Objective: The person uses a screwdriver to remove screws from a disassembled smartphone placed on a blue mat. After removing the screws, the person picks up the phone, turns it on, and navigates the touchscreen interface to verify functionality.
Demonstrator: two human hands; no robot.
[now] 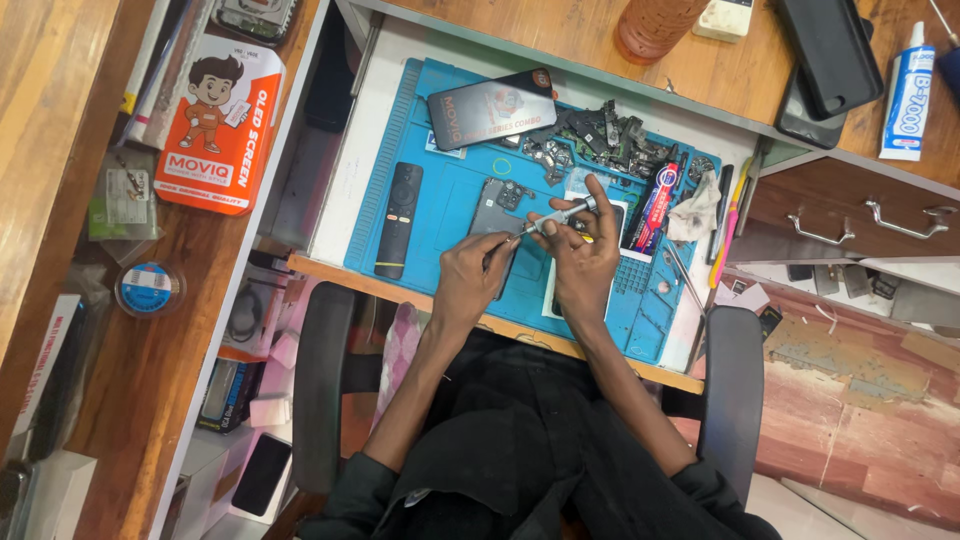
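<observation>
Blue work mat [440, 190] on the desk, black remote [398, 220] lying at its left. Dark phone [492, 215] lies back-up mid-mat, long axis running away from the person. Left hand [468, 280] pins its near end, fingers closed on it. Right hand [583, 262] pinches a slim screwdriver [557, 217], tip pointing left onto the phone, just beside the left fingers

A white desk [345, 150] with a wooden front edge fills the middle, a black chair's armrests [322, 380] just below it. Wooden shelving [150, 370] runs along the desk's left; a drawer unit with metal handles [905, 222] stands to its right, above reddish floor tiles [860, 420].
</observation>
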